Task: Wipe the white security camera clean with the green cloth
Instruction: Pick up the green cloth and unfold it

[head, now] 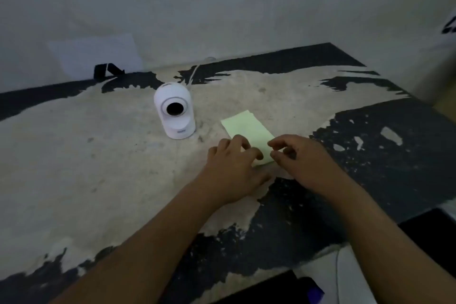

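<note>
A white security camera [175, 111] with a round dark lens stands upright on the worn table [98, 155], its lens turned toward me. A pale green cloth [248, 128], folded into a rectangle, lies flat to the camera's right. My left hand [230, 168] rests palm down on the cloth's near left corner, fingers curled. On the near right corner sits my right hand [299, 158], its fingertips bent and touching the cloth's edge. Neither hand has the cloth lifted. Both hands are well apart from the camera.
A white cable [193, 73] runs from behind the camera to the wall. A small black object [106, 71] sits at the table's back left by a white sheet [96, 55]. Dark items [429, 224] lie past the table's right and near edges.
</note>
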Motion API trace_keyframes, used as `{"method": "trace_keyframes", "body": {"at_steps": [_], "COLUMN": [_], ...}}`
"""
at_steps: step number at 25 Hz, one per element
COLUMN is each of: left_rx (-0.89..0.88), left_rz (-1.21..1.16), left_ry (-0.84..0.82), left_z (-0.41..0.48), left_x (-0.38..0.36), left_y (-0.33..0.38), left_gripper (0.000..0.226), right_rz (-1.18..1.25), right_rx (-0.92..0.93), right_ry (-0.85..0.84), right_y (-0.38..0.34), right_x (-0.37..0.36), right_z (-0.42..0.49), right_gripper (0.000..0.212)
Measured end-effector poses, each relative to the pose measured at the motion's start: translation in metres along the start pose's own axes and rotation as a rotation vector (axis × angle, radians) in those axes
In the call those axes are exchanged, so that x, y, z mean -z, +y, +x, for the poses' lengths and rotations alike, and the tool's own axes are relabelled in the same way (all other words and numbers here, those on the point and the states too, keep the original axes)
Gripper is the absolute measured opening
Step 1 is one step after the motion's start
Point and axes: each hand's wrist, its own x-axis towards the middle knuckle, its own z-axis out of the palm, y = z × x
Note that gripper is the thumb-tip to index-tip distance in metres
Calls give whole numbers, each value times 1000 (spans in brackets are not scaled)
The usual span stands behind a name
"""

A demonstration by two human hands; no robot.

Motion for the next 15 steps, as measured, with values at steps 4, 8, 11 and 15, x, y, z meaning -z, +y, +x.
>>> {"method": "trace_keyframes", "body": {"at_steps": [4,8,11,15], "left_rx": [68,101,39,-2], "left_rz": [82,-47,-300,-538], "left_ry": [76,127,186,232], "left_z": [2,6,-7,-39], "left_x": [-11,-7,14,52], "left_y": [3,4,2,2], "left_gripper": [30,23,18,12], "right_rz": [-28,-136,-291,-21], "right_rx": [-28,-5,66,224], "right_ry": [20,-10,-84,-23], "right_y": [3,-4,-14,-40], "right_x": [-2,0,-1,1], "right_z": [-11,-13,-12,-16], "right_gripper": [29,48,52,7]}}
